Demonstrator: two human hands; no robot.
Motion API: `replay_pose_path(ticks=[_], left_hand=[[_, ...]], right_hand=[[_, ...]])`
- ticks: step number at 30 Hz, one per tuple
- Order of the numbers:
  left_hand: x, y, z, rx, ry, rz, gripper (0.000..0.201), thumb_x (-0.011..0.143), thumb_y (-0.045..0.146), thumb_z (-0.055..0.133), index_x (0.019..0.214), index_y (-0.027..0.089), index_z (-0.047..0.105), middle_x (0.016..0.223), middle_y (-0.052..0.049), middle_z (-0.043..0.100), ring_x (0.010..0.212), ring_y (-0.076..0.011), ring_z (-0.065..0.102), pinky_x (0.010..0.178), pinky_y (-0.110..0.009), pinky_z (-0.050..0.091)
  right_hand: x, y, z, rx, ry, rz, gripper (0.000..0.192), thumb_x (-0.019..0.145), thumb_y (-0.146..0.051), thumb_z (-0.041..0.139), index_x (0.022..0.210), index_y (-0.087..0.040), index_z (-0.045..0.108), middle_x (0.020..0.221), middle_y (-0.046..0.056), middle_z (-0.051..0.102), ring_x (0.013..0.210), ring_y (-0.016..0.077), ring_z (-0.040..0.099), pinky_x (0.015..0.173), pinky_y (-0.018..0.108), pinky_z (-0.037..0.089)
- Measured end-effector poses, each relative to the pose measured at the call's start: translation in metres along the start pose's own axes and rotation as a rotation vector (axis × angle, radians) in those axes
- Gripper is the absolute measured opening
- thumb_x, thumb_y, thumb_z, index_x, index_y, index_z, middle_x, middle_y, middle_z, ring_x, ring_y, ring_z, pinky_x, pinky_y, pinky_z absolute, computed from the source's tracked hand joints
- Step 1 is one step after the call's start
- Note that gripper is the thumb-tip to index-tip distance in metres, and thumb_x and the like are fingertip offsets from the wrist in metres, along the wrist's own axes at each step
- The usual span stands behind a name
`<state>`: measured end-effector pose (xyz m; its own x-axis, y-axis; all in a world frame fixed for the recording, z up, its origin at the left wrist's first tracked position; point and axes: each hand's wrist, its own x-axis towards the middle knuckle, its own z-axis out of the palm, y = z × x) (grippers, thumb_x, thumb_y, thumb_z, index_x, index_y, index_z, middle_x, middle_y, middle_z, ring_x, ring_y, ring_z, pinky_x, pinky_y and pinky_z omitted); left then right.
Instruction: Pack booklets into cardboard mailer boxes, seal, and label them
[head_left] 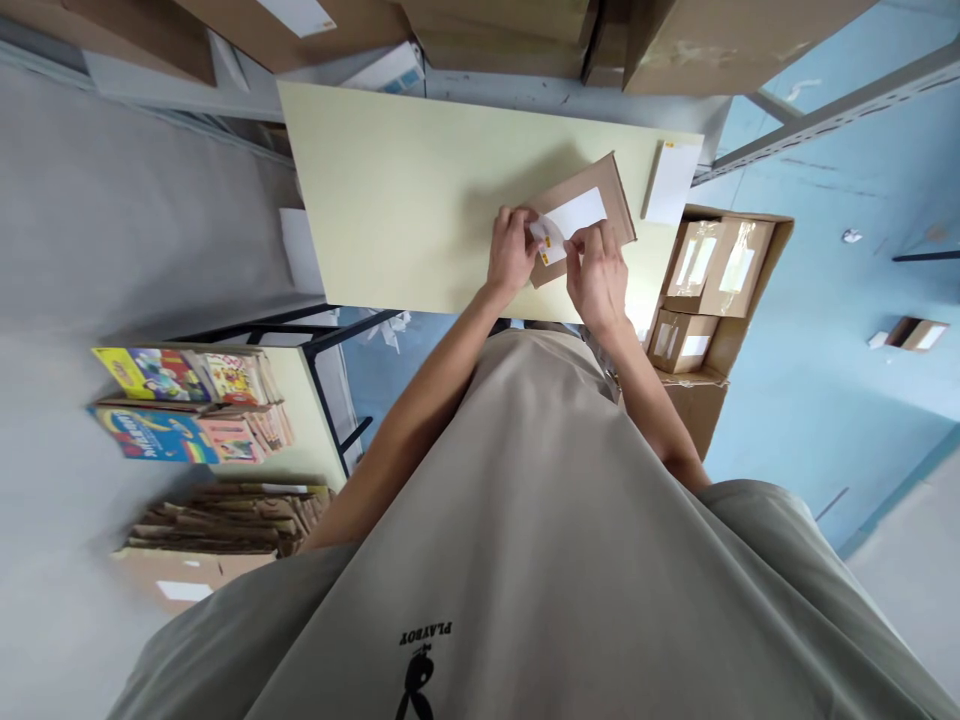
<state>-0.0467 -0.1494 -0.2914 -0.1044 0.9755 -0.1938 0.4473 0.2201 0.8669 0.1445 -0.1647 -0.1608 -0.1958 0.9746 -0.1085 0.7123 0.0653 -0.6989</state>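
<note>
A flat brown cardboard parcel [581, 212] with a white label lies on the pale yellow table [405, 200]. My left hand [512, 250] and my right hand [598, 275] meet at the parcel's near end. Both pinch a small white sticker sheet with yellow marks [548, 238] just above the parcel. The fingertips hide part of the sheet.
A white sheet [671, 180] lies at the table's right end. An open carton [712, 290] with taped brown parcels stands on the blue floor to the right. At left, a lower table carries colourful books [195, 405] and flat cardboard sleeves [225, 515]. Big cardboard boxes [525, 35] sit on shelving behind.
</note>
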Motion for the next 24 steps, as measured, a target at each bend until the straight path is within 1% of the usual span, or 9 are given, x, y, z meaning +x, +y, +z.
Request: replay_pose_path(ticks=[2, 4, 7, 10, 12, 15, 18, 21, 24], left_hand=[[-0.002, 0.001, -0.001, -0.009, 0.02, 0.026, 0.045, 0.102, 0.056, 0.099, 0.121, 0.026, 0.071, 0.135, -0.013, 0.071, 0.139, -0.036, 0.072, 0.128, -0.057, 0.056], [-0.003, 0.003, -0.004, -0.028, 0.015, 0.07, 0.047, 0.102, 0.062, 0.096, 0.125, 0.028, 0.072, 0.136, -0.013, 0.071, 0.143, -0.0393, 0.072, 0.131, -0.061, 0.056], [-0.006, 0.009, -0.009, -0.044, -0.03, 0.126, 0.048, 0.109, 0.065, 0.085, 0.14, 0.03, 0.073, 0.147, -0.015, 0.069, 0.155, -0.0399, 0.067, 0.138, -0.061, 0.052], [-0.012, 0.016, -0.012, -0.021, -0.058, 0.114, 0.054, 0.11, 0.064, 0.083, 0.151, 0.031, 0.071, 0.158, -0.016, 0.066, 0.162, -0.0398, 0.063, 0.141, -0.059, 0.049], [-0.018, 0.021, -0.013, 0.02, -0.068, 0.108, 0.067, 0.104, 0.069, 0.088, 0.156, 0.03, 0.068, 0.166, -0.018, 0.064, 0.169, -0.0437, 0.056, 0.144, -0.062, 0.045], [-0.024, 0.024, -0.014, 0.082, -0.072, 0.102, 0.104, 0.083, 0.078, 0.103, 0.164, 0.028, 0.06, 0.182, -0.023, 0.053, 0.183, -0.0535, 0.033, 0.151, -0.074, 0.028], [-0.021, 0.02, -0.019, 0.125, -0.115, 0.062, 0.135, 0.065, 0.077, 0.113, 0.172, 0.022, 0.052, 0.192, -0.027, 0.041, 0.187, -0.0557, 0.021, 0.154, -0.077, 0.015], [-0.013, 0.016, -0.027, 0.134, -0.187, 0.046, 0.137, 0.065, 0.074, 0.112, 0.176, 0.023, 0.051, 0.192, -0.025, 0.044, 0.186, -0.0526, 0.026, 0.156, -0.075, 0.014], [-0.014, 0.024, -0.031, 0.13, -0.206, 0.104, 0.13, 0.067, 0.076, 0.11, 0.173, 0.021, 0.057, 0.19, -0.025, 0.046, 0.188, -0.054, 0.02, 0.156, -0.076, 0.01]], right_hand=[[-0.006, 0.006, 0.001, 0.02, 0.0, -0.012, 0.044, 0.13, -0.06, 0.039, 0.128, -0.027, 0.068, 0.134, 0.013, 0.067, 0.137, 0.0334, 0.067, 0.121, 0.059, 0.061], [-0.012, 0.009, 0.0, 0.016, -0.006, -0.034, 0.047, 0.13, -0.061, 0.038, 0.129, -0.027, 0.069, 0.135, 0.014, 0.069, 0.137, 0.0343, 0.067, 0.122, 0.063, 0.06], [-0.024, 0.008, -0.007, -0.014, -0.021, -0.083, 0.05, 0.128, -0.064, 0.039, 0.128, -0.026, 0.071, 0.131, 0.015, 0.071, 0.132, 0.036, 0.07, 0.122, 0.065, 0.06], [-0.037, 0.002, -0.022, -0.047, -0.019, -0.146, 0.051, 0.128, -0.066, 0.038, 0.127, -0.026, 0.071, 0.128, 0.016, 0.073, 0.128, 0.0363, 0.072, 0.12, 0.064, 0.06], [-0.044, -0.003, -0.034, -0.056, -0.002, -0.186, 0.051, 0.128, -0.066, 0.038, 0.127, -0.027, 0.071, 0.127, 0.016, 0.074, 0.126, 0.0362, 0.073, 0.118, 0.063, 0.06], [-0.049, -0.01, -0.052, -0.032, 0.043, -0.217, 0.049, 0.127, -0.067, 0.04, 0.128, -0.028, 0.071, 0.125, 0.015, 0.073, 0.125, 0.0359, 0.074, 0.116, 0.064, 0.062], [-0.043, -0.018, -0.065, 0.027, 0.113, -0.22, 0.049, 0.127, -0.068, 0.04, 0.127, -0.03, 0.07, 0.122, 0.012, 0.071, 0.125, 0.0349, 0.074, 0.113, 0.063, 0.063], [-0.031, -0.027, -0.071, 0.096, 0.206, -0.232, 0.047, 0.126, -0.07, 0.043, 0.12, -0.031, 0.068, 0.115, 0.01, 0.067, 0.117, 0.0327, 0.074, 0.108, 0.06, 0.066], [-0.017, -0.034, -0.073, 0.183, 0.288, -0.254, 0.04, 0.124, -0.068, 0.051, 0.11, -0.032, 0.063, 0.106, 0.007, 0.064, 0.104, 0.0298, 0.07, 0.1, 0.054, 0.067]])
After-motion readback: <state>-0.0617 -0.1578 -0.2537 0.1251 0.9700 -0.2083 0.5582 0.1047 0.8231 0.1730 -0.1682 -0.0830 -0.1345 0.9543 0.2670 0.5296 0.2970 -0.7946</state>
